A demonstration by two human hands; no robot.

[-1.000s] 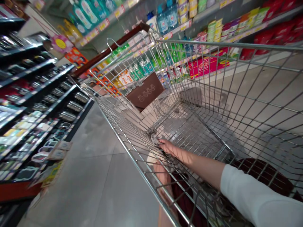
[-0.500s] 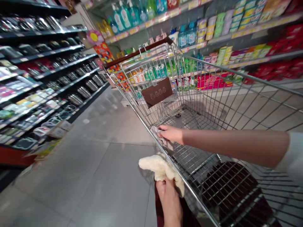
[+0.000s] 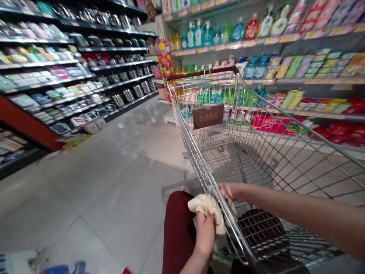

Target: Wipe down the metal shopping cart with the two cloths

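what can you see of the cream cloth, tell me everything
The cream cloth is plain and looks soft and fairly thick. It is bunched and creased, gripped by the left hand, with one fold hanging down. It is outside the shopping cart, close beside its wire wall; whether they touch is unclear. The maroon trouser leg is just to its left.

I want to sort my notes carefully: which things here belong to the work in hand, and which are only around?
In the work:
- cream, soft cloth, in the left hand
- silvery wire shopping cart, the right hand inside, by its side wall

Only around:
- teal plastic pump bottles, shelved
- shiny metal pots, on dark shelves
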